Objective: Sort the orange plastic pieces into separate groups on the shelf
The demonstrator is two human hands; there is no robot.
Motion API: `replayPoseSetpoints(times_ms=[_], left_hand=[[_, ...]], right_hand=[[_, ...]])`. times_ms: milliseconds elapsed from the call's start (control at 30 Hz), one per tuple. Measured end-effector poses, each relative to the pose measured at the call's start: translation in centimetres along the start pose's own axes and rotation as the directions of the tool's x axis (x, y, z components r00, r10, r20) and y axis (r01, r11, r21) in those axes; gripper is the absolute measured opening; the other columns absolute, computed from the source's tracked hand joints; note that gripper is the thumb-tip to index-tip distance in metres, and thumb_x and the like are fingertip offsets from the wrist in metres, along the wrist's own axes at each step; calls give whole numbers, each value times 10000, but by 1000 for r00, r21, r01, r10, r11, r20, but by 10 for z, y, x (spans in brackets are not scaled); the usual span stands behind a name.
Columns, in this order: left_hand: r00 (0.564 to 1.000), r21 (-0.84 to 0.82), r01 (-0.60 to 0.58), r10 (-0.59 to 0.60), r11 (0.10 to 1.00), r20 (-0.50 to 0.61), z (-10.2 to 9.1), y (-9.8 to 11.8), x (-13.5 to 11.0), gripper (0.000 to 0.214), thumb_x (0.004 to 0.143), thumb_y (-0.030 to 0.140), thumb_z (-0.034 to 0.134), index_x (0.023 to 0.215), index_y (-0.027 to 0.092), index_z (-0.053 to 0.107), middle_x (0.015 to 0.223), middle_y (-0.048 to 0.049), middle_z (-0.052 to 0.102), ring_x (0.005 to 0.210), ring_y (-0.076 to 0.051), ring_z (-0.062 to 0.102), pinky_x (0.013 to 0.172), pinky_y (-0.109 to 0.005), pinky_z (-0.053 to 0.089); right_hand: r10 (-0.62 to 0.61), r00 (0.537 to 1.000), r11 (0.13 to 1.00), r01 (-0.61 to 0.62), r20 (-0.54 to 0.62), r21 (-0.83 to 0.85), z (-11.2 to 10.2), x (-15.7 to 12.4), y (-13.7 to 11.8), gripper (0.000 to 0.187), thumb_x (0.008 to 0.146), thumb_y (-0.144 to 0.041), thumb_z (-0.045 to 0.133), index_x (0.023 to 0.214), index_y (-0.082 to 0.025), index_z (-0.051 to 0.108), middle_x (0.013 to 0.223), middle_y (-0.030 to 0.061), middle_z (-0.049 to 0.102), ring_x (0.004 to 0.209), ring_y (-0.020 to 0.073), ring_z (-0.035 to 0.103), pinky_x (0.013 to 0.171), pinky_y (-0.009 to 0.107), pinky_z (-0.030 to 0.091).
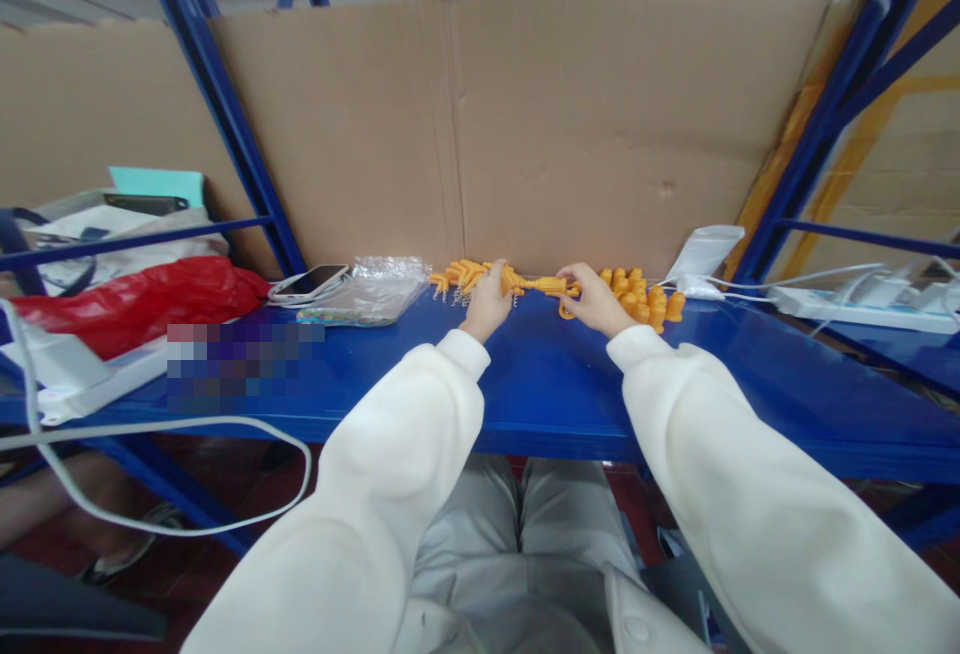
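My left hand (489, 304) is closed beside a heap of orange plastic pieces (459, 276), from which small silver metal coils hang. Between my hands lies a slim orange plastic piece (549, 284). Its left end meets my left fingers, and my right hand (592, 304) pinches the right end with thumb and forefinger. Just below the right fingertips an orange ring-shaped part (566, 313) shows. Several short, rounded orange caps (654, 306) stand grouped to the right of my right hand. My fingers hide part of the piece.
Cardboard (600, 124) walls off the back of the blue shelf (555, 384). Left of the heap are a clear plastic bag (375, 292), a phone (315, 281) and a red bag (150, 304). A white cable (225, 424) loops over the front edge. Power strips (862, 306) lie far right.
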State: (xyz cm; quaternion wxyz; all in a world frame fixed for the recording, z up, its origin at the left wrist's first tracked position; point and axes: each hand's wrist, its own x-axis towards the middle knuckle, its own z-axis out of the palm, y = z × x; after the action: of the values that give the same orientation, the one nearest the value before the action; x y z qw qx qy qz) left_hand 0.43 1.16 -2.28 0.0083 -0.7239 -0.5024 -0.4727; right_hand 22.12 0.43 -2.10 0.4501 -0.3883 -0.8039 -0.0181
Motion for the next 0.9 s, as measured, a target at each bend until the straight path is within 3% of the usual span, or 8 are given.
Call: replayPoseSetpoints(times_ms=[133,367,600,700,900], left_hand=[[999,-3,40,-40,999,32,-1,6,-1,561,799,27,625,1350,114,570,1187,-154,731,1148,-283,686,1020,-387,530],[994,-4,87,-87,996,61,1,5,1,567,769,13,642,1319,140,583,1134,-138,752,1128,-304,706,995,-420,549],[989,-43,135,-131,990,70,4,1,2,506,761,25,650,1247,156,595,1064,-121,765,1059,-288,730,956,-405,573],[988,-20,142,-141,990,56,1,-4,4,501,738,24,667,1210,179,598,1050,-127,762,1048,-304,727,945,-425,577],[985,-20,166,-165,986,42,0,-12,5,470,732,32,680,1169,185,603,1021,-120,763,1031,-306,722,952,-425,566]], right_hand=[[-41,999,992,43,20,-117,-1,0,-1,298,760,-120,548,1038,-218,590,1102,110,637,1067,280,603,964,455,490],[-80,991,916,114,104,-386,-6,-1,-14,311,828,-98,501,1107,-210,578,1133,142,637,1077,303,582,896,423,472],[-98,990,864,137,105,-485,-13,-1,-26,381,834,-57,454,1171,-174,589,1253,185,636,1157,331,555,944,444,419],[-74,997,875,74,18,-479,-18,-1,-22,418,823,-49,439,1195,-174,584,1279,189,627,1182,344,547,970,470,415],[96,988,908,-136,-119,-397,-19,-2,-7,371,824,-125,493,1183,-181,570,1199,173,639,1134,344,600,927,470,481]])
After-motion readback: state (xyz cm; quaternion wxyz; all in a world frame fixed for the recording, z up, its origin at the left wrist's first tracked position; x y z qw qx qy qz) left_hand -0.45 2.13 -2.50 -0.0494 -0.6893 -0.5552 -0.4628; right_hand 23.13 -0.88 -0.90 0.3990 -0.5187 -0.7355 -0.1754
